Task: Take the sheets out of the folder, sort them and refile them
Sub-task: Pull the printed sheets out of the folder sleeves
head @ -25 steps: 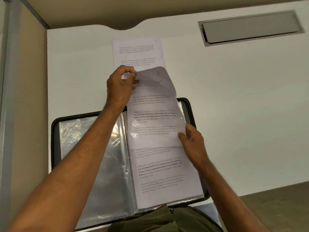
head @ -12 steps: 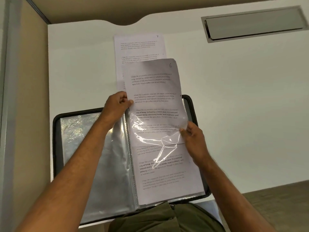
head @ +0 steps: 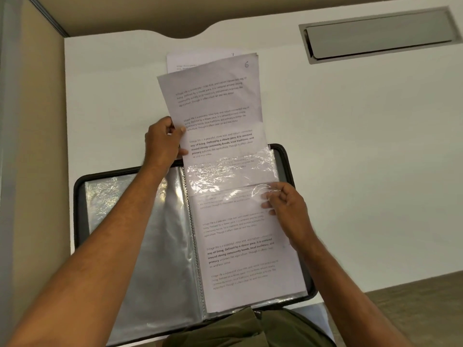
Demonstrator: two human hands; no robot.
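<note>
The left hand point(head: 162, 141) pinches the left edge of a printed sheet point(head: 220, 116), thumb on top, fingers curled behind. The right hand point(head: 285, 209) grips the top edge of a clear plastic sleeve point(head: 233, 176); the sheet's lower end sits inside it. Three printed sheets show: this one, marked "6" by hand at its top corner; one filed in the display-book folder point(head: 283, 156) below; one flat on the white desk point(head: 350, 146) beyond, its corner mark perhaps "7". Bold lines read "Defined by a slower pace, it is centered around strong community bonds, local traditions". One grey cable hatch point(head: 380, 36) is set in the desk.
</note>
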